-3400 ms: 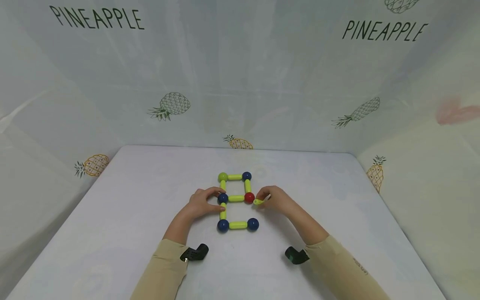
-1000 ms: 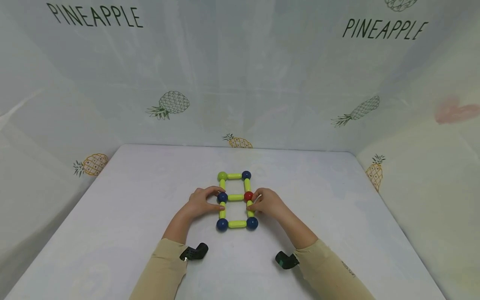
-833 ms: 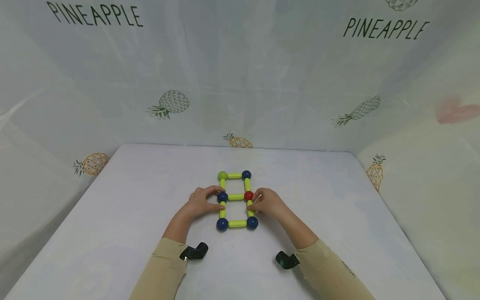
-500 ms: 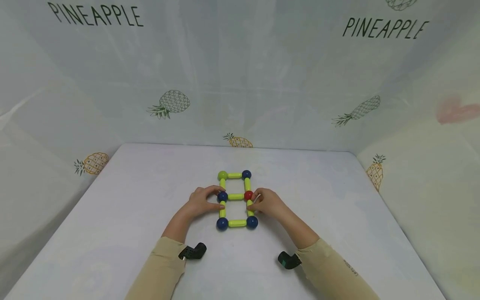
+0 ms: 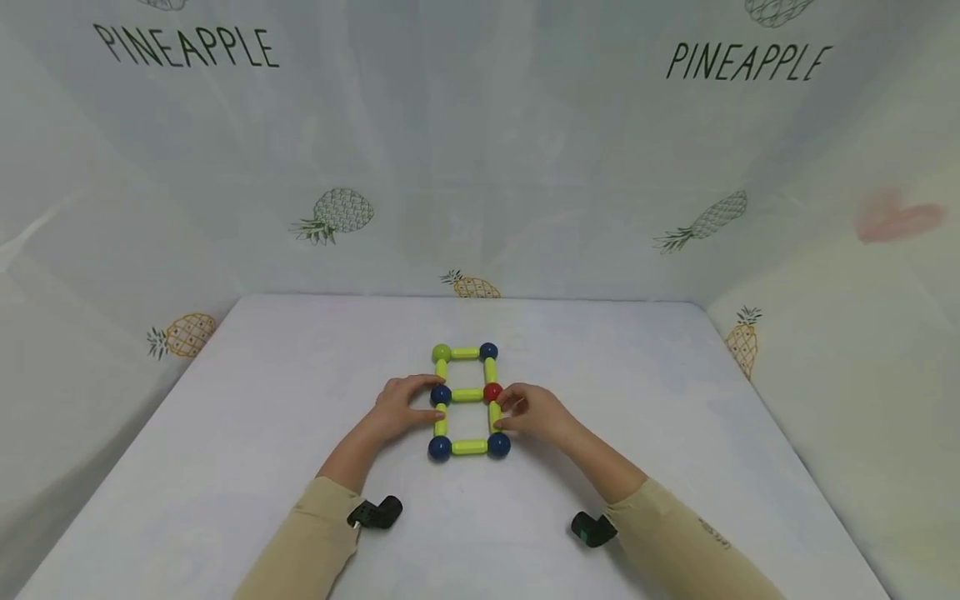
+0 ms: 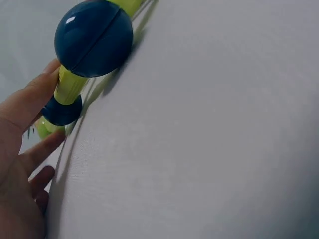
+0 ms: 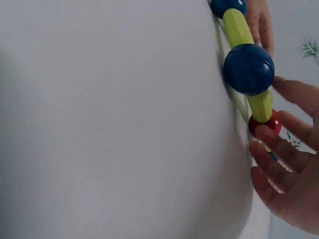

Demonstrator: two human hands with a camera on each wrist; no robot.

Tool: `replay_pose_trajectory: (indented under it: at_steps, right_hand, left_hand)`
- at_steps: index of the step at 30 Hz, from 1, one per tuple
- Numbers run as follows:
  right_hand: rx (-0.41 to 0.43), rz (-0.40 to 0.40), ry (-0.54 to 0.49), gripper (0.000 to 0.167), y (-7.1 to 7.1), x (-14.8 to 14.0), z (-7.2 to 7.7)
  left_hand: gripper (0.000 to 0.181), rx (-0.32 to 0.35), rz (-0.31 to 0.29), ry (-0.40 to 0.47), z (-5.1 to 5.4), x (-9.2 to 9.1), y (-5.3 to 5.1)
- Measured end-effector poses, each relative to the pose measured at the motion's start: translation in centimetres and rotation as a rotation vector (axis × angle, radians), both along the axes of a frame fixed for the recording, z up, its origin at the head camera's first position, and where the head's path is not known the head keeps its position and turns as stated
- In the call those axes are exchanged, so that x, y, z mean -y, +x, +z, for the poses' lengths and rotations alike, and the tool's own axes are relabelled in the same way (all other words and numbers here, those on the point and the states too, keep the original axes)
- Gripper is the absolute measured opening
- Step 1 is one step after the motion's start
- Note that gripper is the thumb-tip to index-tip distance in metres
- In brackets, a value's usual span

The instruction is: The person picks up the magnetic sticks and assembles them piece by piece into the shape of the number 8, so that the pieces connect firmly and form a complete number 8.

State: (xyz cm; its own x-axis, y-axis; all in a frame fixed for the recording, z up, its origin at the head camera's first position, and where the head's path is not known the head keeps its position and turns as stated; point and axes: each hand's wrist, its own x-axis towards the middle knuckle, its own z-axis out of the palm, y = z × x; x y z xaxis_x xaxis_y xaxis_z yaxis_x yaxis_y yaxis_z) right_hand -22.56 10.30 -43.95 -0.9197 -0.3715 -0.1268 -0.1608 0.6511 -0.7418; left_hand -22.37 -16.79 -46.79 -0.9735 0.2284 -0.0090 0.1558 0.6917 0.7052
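Observation:
A ladder-like figure of magnetic sticks and balls lies flat on the table (image 5: 652,367). Yellow-green sticks (image 5: 468,447) join a green ball (image 5: 442,352), a red ball (image 5: 492,392) and several blue balls into two stacked squares. My left hand (image 5: 393,408) holds the figure's left side, index finger and thumb on either side of the middle blue ball (image 5: 441,395); its thumb lies against the lower left stick (image 6: 70,85). My right hand (image 5: 540,412) is beside the lower right stick (image 5: 494,417), its fingers spread and loosely bent around no piece in the right wrist view.
Beige sleeves cover both forearms, each with a black wrist camera (image 5: 375,512) sticking out inward, over the table. A pale curtain (image 5: 480,167) printed with pineapples hangs behind the table and along both sides.
My right hand brought a yellow-green stick in between the red ball and the lower right blue ball, then loosened and drew slightly right. The left hand keeps its place on the figure.

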Motion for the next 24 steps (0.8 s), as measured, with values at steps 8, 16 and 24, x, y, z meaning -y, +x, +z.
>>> replay_pose_trajectory:
  at_steps: [8, 16, 24]
  right_hand:
    - [-0.2, 0.044, 0.025, 0.05, 0.2, -0.8, 0.1]
    - [-0.439, 0.078, 0.185, 0.066, 1.0, -2.3, 1.4]
    - [-0.571, 0.083, 0.311, 0.073, 1.4, -4.8, 2.8]
  left_hand:
    - [0.071, -0.127, -0.003, -0.181, 0.3, 0.4, 0.4]
    - [0.083, -0.319, -0.018, -0.432, 2.1, 0.7, 1.5]
    - [0.085, -0.425, -0.016, -0.598, 3.4, 1.5, 2.2]
